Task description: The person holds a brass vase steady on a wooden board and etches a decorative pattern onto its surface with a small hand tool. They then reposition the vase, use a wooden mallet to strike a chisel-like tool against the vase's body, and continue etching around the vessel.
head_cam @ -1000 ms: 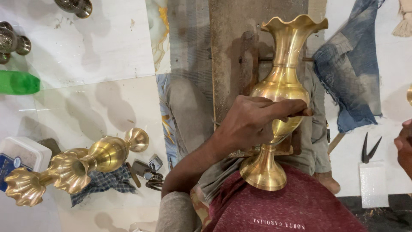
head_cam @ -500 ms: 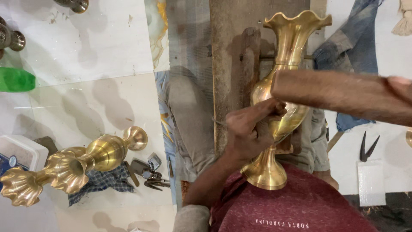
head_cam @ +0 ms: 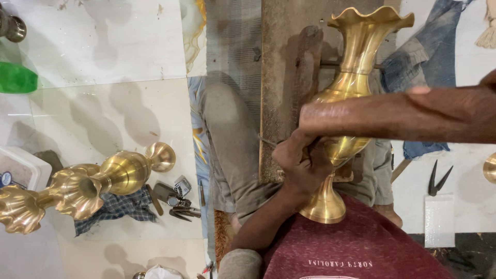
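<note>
Left hand (head_cam: 302,168) grips the upright brass vase (head_cam: 356,77); right hand (head_cam: 330,116) crosses it.

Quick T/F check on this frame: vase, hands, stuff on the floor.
1. The left hand grips the belly of the brass vase. True.
2. The vase lies flat on the floor. False: it stands with its foot against the person's maroon shirt and its wavy rim away from them.
3. The right arm crosses in front of the vase. True; the right hand itself is out of view.
4. Two more brass vases lie on their sides on the tiled floor at left. True.
5. The green object sits beside the black shears. False: the green object is far left, the shears far right.
</note>
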`<control>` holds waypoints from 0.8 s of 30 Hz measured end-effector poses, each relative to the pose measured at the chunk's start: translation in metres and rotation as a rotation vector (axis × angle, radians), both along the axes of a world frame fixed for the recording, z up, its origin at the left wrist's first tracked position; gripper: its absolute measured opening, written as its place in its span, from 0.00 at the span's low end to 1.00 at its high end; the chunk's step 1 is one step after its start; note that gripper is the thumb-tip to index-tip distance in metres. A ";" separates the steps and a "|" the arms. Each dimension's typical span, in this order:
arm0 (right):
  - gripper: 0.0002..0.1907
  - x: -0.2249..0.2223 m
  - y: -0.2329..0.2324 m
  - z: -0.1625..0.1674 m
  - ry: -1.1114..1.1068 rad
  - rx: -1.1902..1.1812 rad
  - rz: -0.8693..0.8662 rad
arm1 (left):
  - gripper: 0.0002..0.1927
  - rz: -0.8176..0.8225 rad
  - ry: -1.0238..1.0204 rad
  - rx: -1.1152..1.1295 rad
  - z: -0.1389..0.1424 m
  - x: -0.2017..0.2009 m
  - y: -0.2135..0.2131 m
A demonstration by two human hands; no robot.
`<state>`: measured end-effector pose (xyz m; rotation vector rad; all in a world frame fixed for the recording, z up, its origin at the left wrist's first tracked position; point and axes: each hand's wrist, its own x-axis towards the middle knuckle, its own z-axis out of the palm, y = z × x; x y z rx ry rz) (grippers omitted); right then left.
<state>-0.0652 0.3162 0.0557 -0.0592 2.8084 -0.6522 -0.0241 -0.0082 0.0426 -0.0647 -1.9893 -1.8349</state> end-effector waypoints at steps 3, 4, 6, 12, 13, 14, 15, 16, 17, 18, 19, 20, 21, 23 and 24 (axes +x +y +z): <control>0.31 0.020 0.005 0.004 -0.003 0.005 -0.011 | 0.21 -0.105 0.010 0.168 -0.003 0.001 -0.001; 0.31 0.028 0.007 0.005 -0.009 0.012 -0.014 | 0.19 -0.080 0.042 0.096 -0.005 0.001 -0.002; 0.30 0.042 0.011 0.006 -0.018 0.016 -0.028 | 0.16 -0.025 0.114 -0.050 -0.008 -0.004 -0.006; 0.29 0.068 0.016 0.002 0.016 0.015 -0.040 | 0.24 -0.462 0.169 -0.266 -0.008 -0.032 -0.031; 0.29 0.074 0.016 0.003 0.018 0.011 -0.044 | 0.24 -0.501 0.200 -0.295 -0.006 -0.036 -0.035; 0.29 0.081 0.016 0.004 0.017 0.018 -0.044 | 0.24 -0.545 0.235 -0.326 -0.004 -0.041 -0.038; 0.29 0.088 0.016 0.007 0.021 0.015 -0.047 | 0.25 -0.587 0.278 -0.361 -0.003 -0.049 -0.039; 0.28 0.096 0.013 0.007 0.029 0.018 -0.050 | 0.24 -0.646 0.303 -0.389 -0.001 -0.056 -0.039; 0.28 0.102 0.012 0.009 0.040 0.021 -0.050 | 0.23 -0.704 0.324 -0.415 0.000 -0.062 -0.038; 0.28 0.117 0.012 0.016 0.043 0.028 -0.056 | 0.23 -0.765 0.338 -0.437 0.001 -0.066 -0.036; 0.28 0.125 0.009 0.016 0.050 0.041 -0.058 | 0.22 -0.822 0.308 -0.505 0.002 -0.070 -0.034; 0.28 0.132 0.007 0.015 0.062 0.051 -0.056 | 0.22 -0.879 0.283 -0.576 0.002 -0.075 -0.032; 0.27 0.140 0.004 0.015 0.076 0.068 -0.058 | 0.22 -0.931 0.263 -0.648 0.003 -0.078 -0.031; 0.27 0.150 -0.003 0.012 0.110 0.091 -0.063 | 0.24 -0.939 0.312 -0.530 0.004 -0.079 -0.030; 0.27 0.152 -0.005 0.011 0.122 0.108 -0.066 | 0.25 -0.940 0.331 -0.468 0.005 -0.079 -0.030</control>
